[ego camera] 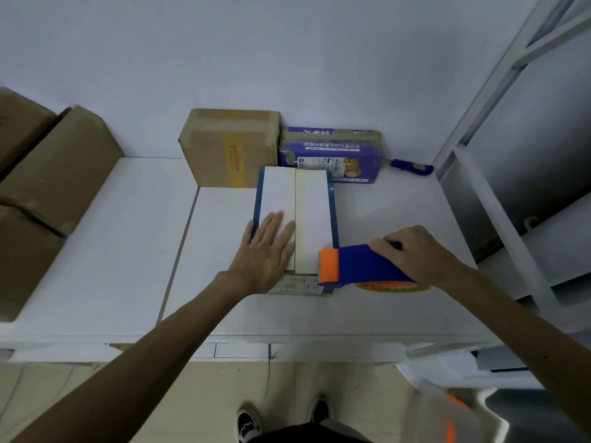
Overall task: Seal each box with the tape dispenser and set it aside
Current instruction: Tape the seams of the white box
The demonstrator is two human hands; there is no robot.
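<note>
A long white box with blue edges (311, 212) lies on the white table (128, 251), its two top flaps meeting along a centre seam. My left hand (267, 251) presses flat on the left flap near the box's near end. My right hand (415, 254) grips the blue tape dispenser (367, 263). Its orange roller (329, 265) sits at the near right corner of the box. The tape roll (391, 286) shows under the dispenser.
A taped brown carton (227, 148) and a purple printed box (332, 151) stand behind the white box against the wall. A blue knife-like tool (412, 167) lies at the back right. Large brown cartons (48, 174) fill the left. A metal shelf frame (499, 123) rises at right.
</note>
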